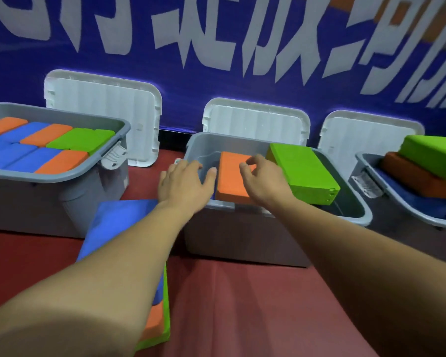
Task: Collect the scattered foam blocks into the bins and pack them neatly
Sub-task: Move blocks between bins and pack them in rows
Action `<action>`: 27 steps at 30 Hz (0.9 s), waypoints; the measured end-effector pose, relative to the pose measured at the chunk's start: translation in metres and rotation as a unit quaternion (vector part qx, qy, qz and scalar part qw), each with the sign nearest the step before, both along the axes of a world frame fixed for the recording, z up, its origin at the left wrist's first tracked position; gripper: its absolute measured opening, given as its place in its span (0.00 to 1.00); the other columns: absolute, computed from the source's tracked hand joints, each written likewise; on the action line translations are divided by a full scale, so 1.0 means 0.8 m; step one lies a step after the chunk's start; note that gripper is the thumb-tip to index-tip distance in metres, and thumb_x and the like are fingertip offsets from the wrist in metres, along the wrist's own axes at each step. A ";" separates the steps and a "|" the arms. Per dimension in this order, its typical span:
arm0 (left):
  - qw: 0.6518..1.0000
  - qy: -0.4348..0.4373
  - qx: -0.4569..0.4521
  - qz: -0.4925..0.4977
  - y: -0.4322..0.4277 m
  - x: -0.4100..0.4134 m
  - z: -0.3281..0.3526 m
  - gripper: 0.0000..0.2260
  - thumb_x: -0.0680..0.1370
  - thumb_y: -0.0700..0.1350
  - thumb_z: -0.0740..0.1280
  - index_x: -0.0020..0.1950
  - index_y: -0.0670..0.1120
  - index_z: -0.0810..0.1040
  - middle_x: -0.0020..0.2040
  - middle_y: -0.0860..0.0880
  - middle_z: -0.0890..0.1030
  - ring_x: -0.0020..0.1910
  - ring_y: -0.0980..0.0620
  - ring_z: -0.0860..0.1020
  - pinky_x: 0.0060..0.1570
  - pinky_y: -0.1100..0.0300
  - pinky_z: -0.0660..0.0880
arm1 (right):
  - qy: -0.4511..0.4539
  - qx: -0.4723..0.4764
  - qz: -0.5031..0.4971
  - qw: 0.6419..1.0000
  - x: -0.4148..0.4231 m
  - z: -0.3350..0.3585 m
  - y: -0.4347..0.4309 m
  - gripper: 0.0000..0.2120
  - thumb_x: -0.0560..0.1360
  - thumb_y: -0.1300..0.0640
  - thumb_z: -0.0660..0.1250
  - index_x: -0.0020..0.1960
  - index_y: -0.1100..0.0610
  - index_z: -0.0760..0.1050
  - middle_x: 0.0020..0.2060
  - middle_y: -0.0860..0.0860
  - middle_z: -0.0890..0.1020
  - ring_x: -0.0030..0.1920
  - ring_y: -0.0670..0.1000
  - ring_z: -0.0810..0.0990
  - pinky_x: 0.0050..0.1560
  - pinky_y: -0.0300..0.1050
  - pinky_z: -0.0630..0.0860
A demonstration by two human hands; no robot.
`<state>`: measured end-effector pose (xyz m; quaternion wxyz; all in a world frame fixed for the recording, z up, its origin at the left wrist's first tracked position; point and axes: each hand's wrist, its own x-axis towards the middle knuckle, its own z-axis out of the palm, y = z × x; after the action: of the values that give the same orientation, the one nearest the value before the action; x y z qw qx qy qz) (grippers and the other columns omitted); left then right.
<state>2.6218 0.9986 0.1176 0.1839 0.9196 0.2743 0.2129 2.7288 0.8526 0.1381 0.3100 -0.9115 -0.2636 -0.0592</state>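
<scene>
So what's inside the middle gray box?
Inside the middle bin: an orange block, held by the right hand, and a tilted green block beside it. Whatever lies beneath them is covered, so I cannot tell.

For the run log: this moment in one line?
middle bin | left hand open beside orange block | right hand on it, grip unclear
</scene>
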 end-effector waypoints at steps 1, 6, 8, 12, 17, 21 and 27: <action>1.000 0.011 -0.006 -0.008 -0.007 0.009 -0.003 0.24 0.82 0.63 0.55 0.69 0.50 0.76 0.67 0.45 0.77 0.70 0.43 0.71 0.68 0.47 0.64 | 0.007 0.005 -0.015 1.000 0.009 -0.004 -0.004 0.20 0.82 0.45 0.59 0.65 0.57 0.76 0.54 0.59 0.84 0.59 0.60 0.79 0.57 0.50 0.73; 0.994 0.070 -0.086 -0.017 -0.026 0.041 -0.026 0.25 0.81 0.65 0.55 0.71 0.52 0.73 0.67 0.47 0.77 0.65 0.42 0.75 0.63 0.46 0.72 | 0.052 0.001 -0.027 0.998 0.031 -0.028 -0.010 0.21 0.83 0.46 0.58 0.69 0.58 0.72 0.59 0.62 0.80 0.62 0.62 0.77 0.61 0.53 0.71; 0.992 0.112 -0.050 -0.005 -0.032 0.052 -0.034 0.26 0.82 0.65 0.52 0.74 0.53 0.70 0.69 0.47 0.76 0.67 0.42 0.74 0.64 0.47 0.71 | 0.065 0.001 -0.023 0.998 0.036 -0.037 -0.007 0.20 0.84 0.47 0.57 0.70 0.58 0.71 0.62 0.63 0.78 0.63 0.63 0.76 0.62 0.53 0.70; 0.977 0.211 -0.018 0.032 -0.035 0.066 -0.033 0.28 0.83 0.64 0.45 0.79 0.54 0.64 0.75 0.46 0.70 0.73 0.42 0.70 0.67 0.45 0.65 | 0.103 -0.008 -0.022 0.994 0.043 -0.052 0.002 0.20 0.84 0.48 0.53 0.70 0.58 0.70 0.64 0.64 0.75 0.65 0.65 0.74 0.63 0.57 0.70; 0.977 0.186 -0.097 0.033 -0.051 0.056 -0.018 0.29 0.83 0.65 0.45 0.81 0.53 0.59 0.78 0.45 0.64 0.75 0.42 0.66 0.72 0.45 0.62 | 0.185 -0.054 -0.036 0.981 0.047 -0.055 0.002 0.24 0.84 0.44 0.52 0.72 0.57 0.67 0.68 0.65 0.69 0.69 0.66 0.68 0.67 0.60 0.67; 0.972 0.229 -0.039 0.029 -0.056 0.055 -0.025 0.29 0.83 0.65 0.44 0.82 0.54 0.56 0.79 0.46 0.63 0.76 0.43 0.65 0.73 0.44 0.60 | 0.223 -0.063 -0.080 0.969 0.058 -0.058 0.004 0.25 0.83 0.42 0.54 0.74 0.54 0.65 0.72 0.61 0.61 0.73 0.63 0.61 0.68 0.62 0.65; 0.970 0.213 -0.117 0.003 -0.038 0.095 -0.028 0.31 0.83 0.65 0.48 0.82 0.52 0.55 0.79 0.43 0.65 0.76 0.40 0.65 0.73 0.44 0.62 | 0.254 -0.117 -0.074 0.957 0.068 -0.062 0.008 0.25 0.82 0.43 0.54 0.76 0.53 0.62 0.77 0.62 0.59 0.77 0.61 0.55 0.70 0.61 0.62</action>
<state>2.6981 0.9683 0.0953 0.2268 0.9149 0.3332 -0.0213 2.7831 0.8591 0.0885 0.2524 -0.9434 -0.1132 0.1832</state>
